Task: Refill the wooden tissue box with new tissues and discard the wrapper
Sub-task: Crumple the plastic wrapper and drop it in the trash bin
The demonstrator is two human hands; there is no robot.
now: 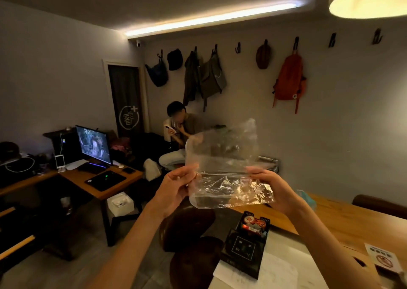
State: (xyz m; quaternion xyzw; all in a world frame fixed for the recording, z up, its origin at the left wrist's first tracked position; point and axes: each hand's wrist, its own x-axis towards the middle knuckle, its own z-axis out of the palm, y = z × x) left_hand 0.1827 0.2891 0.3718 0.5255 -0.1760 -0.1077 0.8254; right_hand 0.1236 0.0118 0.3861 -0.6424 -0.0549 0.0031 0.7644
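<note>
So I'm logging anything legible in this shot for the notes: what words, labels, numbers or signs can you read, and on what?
Dark door curtain: a white circled emblem holding one Chinese-style character and a plus sign; not sure of the character.
Black box on the table: white framed square of small characters, too blurred to read.
Paper card at the table edge: a red prohibition circle; its text is too small.
Clear wrapper held by both hands: no print visible.

The wrapper [226, 174] is up in the air between the left hand [176, 189] and the right hand [275, 189], above a box [244, 251] that sits on the surface [352, 222]. Far left, a screen [93, 144] stands on a desk [88, 178]. Behind the wrapper a person [178, 132] sits below bags [289, 79] on the wall.
</note>
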